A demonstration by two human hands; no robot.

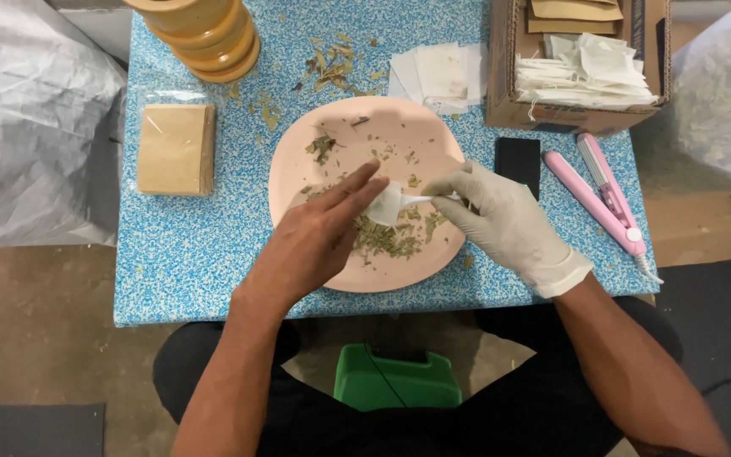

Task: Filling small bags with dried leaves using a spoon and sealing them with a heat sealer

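1. Over the pink plate [332, 161] at the middle of the blue speckled table [179, 254], the head view shows the bare left hand [319, 241] pinching a small white filter bag [385, 206] between its fingertips, holding it above the dried green leaves [387, 239].
2. The gloved right hand [509, 222] grips a small white spoon [429, 198] whose tip meets the bag's mouth; the step in hand looks like filling the bag with leaves.
3. The next move likely calls for a steady tilt of the spoon while the bag stays open.
4. Packages: a stack of flat tan packets [175, 149] lies to the left, a cardboard box [581, 114] of white bags stands at upper right, loose white bags [437, 74] beside it, and a pink sealing iron [602, 195] lies on the right.
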